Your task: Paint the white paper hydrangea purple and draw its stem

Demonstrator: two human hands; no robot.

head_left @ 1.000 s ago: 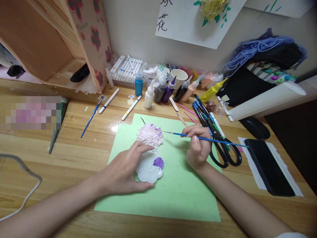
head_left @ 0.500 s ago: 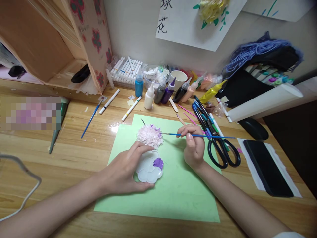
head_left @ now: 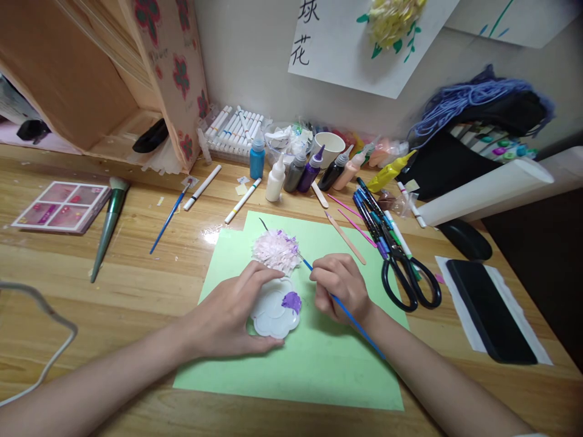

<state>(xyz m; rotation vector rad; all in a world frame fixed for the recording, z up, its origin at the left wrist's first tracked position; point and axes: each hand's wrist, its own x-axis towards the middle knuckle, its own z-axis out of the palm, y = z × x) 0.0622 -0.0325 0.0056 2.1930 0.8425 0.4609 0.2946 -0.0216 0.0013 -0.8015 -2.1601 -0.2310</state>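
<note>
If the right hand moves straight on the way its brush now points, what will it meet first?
The blue brush in the right hand points up-left, so the pink paper flower comes first. Its tip seems at the flower's edge; contact is unclear. The left hand grips the palette below that line.

Showing pale green on the paper sheet [head_left: 319, 364], white with a purple blob on the palette [head_left: 268, 317], pink-white flecked purple on the paper flower [head_left: 276, 250], blue on the brush [head_left: 356, 323]
</note>
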